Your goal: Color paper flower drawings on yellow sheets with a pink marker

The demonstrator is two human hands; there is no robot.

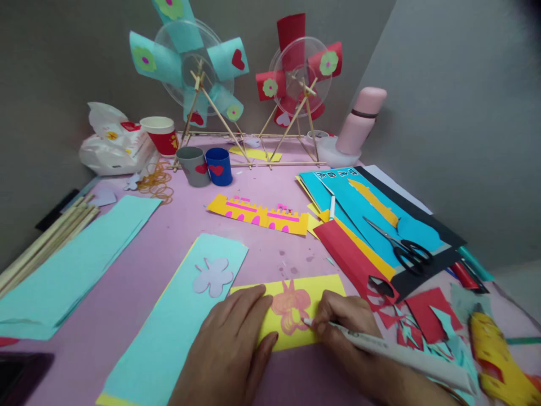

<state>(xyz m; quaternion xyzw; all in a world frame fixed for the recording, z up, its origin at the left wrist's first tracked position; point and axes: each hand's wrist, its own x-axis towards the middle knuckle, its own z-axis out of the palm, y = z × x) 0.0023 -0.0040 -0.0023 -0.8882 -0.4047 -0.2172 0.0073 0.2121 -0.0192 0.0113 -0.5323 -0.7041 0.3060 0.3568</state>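
Observation:
My right hand (344,332) is closed around a white marker pen (393,352), its tip touching a pinkish-orange butterfly drawing (289,301) on a yellow sheet of paper (332,286). The butterfly is largely coloured in, with a yellow patch showing in its lower right wing. Flat across the sheet's left end lies my left hand (232,338), fingers stretched out and pressing on the paper. Just left of it is a light blue paper strip (169,316) with a pale lilac butterfly cutout (212,277) on it.
Black scissors (401,245) rest on blue paper (338,197) at the right, near red paper scraps (435,316) and a yellow glue gun (499,361). An orange paper castle strip (257,215) lies mid-table. Behind stand two paper windmills (198,67), cups (193,166) and a pink flask (361,121).

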